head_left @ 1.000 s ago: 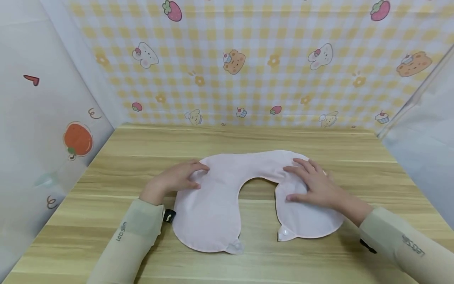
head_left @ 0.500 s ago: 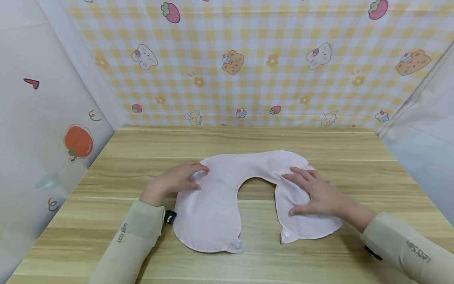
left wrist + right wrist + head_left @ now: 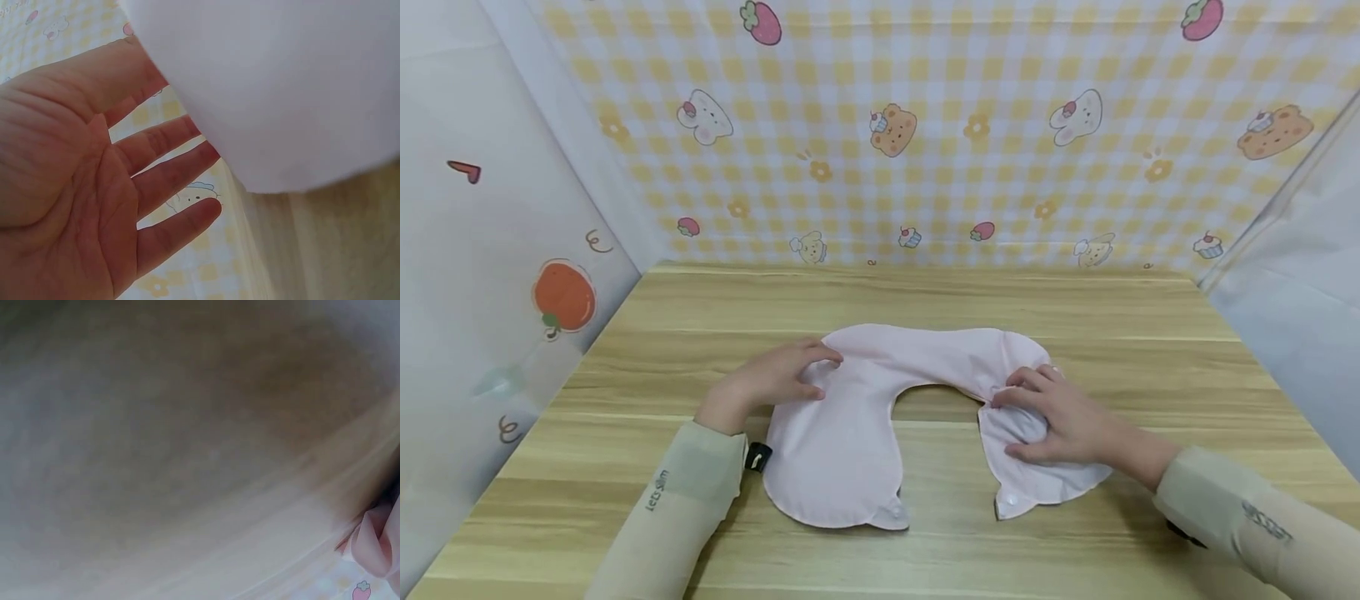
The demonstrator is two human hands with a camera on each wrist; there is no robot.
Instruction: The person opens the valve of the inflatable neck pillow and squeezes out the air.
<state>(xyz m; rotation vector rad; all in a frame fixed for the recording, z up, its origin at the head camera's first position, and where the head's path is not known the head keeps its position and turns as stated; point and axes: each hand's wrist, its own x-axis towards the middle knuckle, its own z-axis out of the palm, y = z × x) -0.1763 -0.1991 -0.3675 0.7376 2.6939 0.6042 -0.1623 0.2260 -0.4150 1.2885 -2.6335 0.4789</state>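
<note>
A flat, pale pink U-shaped neck pillow (image 3: 850, 450) lies on the wooden table, its curve away from me and its two ends toward me. Each end has a small tab with a snap button. My left hand (image 3: 778, 375) rests at the pillow's left edge with fingers loosely bent; in the left wrist view its spread fingers (image 3: 169, 184) reach the fabric's edge. On the right arm of the pillow, my right hand (image 3: 1063, 421) grips the cloth, which is bunched and creased under curled fingers. The right wrist view is mostly blurred, with a pink fold (image 3: 372, 547) at its right edge.
The wooden table (image 3: 925, 300) ends at a yellow checked cloth backdrop (image 3: 940, 175) with cartoon prints. A white printed panel (image 3: 497, 250) stands at the left, and another pale panel (image 3: 1292, 283) at the right.
My right hand has drawn toward me and slightly left, its fingers curling into the cloth. The pillow's right side has wrinkled and its top edge shifted. My left hand has stayed in place.
</note>
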